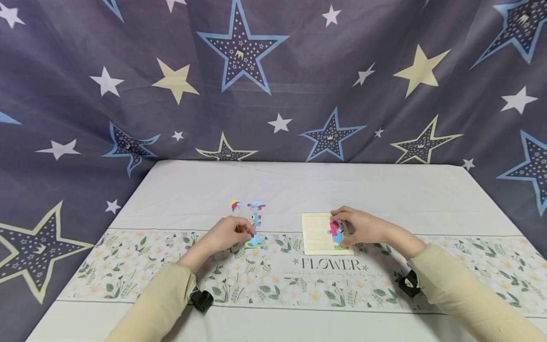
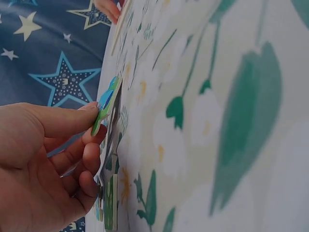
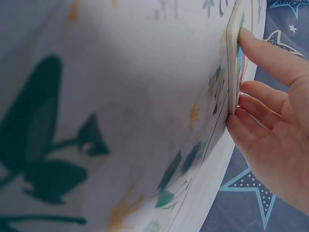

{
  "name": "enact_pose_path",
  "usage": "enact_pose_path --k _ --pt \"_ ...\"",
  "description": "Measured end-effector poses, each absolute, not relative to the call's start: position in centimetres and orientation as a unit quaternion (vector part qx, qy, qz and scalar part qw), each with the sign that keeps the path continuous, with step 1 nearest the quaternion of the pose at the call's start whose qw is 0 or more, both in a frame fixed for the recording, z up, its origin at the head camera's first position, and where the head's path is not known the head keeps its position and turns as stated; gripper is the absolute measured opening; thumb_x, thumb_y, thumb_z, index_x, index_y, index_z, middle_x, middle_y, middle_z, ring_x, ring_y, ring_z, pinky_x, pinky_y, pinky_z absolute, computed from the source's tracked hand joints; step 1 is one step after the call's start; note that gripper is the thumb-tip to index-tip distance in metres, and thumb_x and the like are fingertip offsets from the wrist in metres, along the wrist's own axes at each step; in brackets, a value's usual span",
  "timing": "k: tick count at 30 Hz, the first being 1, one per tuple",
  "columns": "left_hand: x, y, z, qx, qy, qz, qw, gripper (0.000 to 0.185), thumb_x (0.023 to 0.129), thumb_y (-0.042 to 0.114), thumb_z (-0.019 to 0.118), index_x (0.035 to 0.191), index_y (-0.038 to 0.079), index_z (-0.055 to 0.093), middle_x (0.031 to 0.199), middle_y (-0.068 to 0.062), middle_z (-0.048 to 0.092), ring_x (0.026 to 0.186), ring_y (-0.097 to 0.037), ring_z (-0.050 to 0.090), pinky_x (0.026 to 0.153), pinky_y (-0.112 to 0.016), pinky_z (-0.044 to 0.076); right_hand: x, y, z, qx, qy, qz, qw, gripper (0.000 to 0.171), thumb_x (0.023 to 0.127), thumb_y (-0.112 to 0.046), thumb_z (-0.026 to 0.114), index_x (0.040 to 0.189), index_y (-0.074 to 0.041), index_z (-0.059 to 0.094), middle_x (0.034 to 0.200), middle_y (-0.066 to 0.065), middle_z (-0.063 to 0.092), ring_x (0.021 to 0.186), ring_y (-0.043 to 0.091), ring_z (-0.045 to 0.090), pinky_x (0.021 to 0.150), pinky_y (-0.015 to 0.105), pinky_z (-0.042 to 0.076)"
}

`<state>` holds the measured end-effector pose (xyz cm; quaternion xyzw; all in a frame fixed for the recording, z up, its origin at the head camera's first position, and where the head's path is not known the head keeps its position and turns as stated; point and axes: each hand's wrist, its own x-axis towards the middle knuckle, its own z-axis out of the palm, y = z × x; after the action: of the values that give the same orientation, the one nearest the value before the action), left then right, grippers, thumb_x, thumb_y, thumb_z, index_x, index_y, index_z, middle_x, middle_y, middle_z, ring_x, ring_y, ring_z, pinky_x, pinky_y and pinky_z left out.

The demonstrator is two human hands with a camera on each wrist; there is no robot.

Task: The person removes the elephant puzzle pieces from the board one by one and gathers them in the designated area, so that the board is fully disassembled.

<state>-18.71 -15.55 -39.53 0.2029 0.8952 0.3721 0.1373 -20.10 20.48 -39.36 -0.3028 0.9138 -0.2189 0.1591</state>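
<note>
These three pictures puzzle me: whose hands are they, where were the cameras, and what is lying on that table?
No machine here: a person in cream sleeves works with bare hands. The wide picture comes from a camera on the person's head, looking down at a table under a white cloth with a flower print. The other two come from small cameras strapped at each wrist, so the table appears tipped sideways.

The left hand pinches a flat blue and green puzzle piece between thumb and fingers, lifting its edge off the cloth. A few more small colourful puzzle pieces lie just beyond it.

The right hand grips the edge of a pale square puzzle board, where pink and blue pieces already sit.
</note>
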Motion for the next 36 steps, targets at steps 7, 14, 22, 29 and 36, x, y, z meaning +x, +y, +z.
enact_pose_path --k 7,14,22,29,36 --pt "-18.7 -15.4 -39.8 0.195 0.898 0.371 0.132 0.008 0.080 0.011 0.057 0.085 0.013 0.063 0.069 0.001 0.052 0.060 -0.015 0.045 0.054 -0.029 0.038 -20.0 20.5 -39.4 -0.302 0.913 -0.221 0.161 0.065 0.069 -0.028 0.069 0.124 -0.005 0.042 0.133 0.008 0.030 0.120 0.026 0.030 0.090 0.042 0.033" --pt "-18.6 -15.1 -39.7 0.190 0.927 0.307 0.098 0.003 0.078 0.013 0.060 0.080 0.013 0.062 0.063 0.004 0.052 0.052 -0.011 0.042 0.050 -0.026 0.036 -20.0 20.4 -39.5 -0.304 0.913 -0.221 0.160 0.065 0.069 -0.028 0.069 0.124 -0.006 0.042 0.133 0.008 0.030 0.119 0.026 0.030 0.089 0.041 0.033" --pt "-18.6 -14.9 -39.4 0.192 0.930 0.297 0.097 0.005 0.078 0.011 0.059 0.079 0.015 0.061 0.061 0.004 0.051 0.050 -0.011 0.042 0.048 -0.026 0.036 -20.0 20.4 -39.4 -0.304 0.913 -0.221 0.159 0.065 0.069 -0.028 0.069 0.123 -0.006 0.042 0.133 0.008 0.029 0.119 0.026 0.030 0.089 0.041 0.033" --pt "-19.0 -14.1 -39.5 0.196 0.929 0.307 0.068 0.004 0.075 0.013 0.063 0.079 0.014 0.062 0.060 0.005 0.051 0.051 -0.010 0.043 0.051 -0.026 0.037 -20.0 20.5 -39.3 -0.305 0.911 -0.225 0.160 0.065 0.069 -0.027 0.069 0.124 -0.005 0.042 0.133 0.008 0.029 0.120 0.026 0.029 0.090 0.042 0.032" --pt "-19.4 -11.8 -39.8 0.201 0.917 0.334 0.079 0.005 0.077 0.016 0.061 0.081 0.016 0.062 0.061 0.004 0.051 0.052 -0.012 0.043 0.053 -0.027 0.037 -19.9 20.7 -39.5 -0.304 0.910 -0.236 0.156 0.065 0.069 -0.027 0.069 0.124 -0.004 0.041 0.133 0.009 0.029 0.121 0.027 0.028 0.091 0.043 0.031"
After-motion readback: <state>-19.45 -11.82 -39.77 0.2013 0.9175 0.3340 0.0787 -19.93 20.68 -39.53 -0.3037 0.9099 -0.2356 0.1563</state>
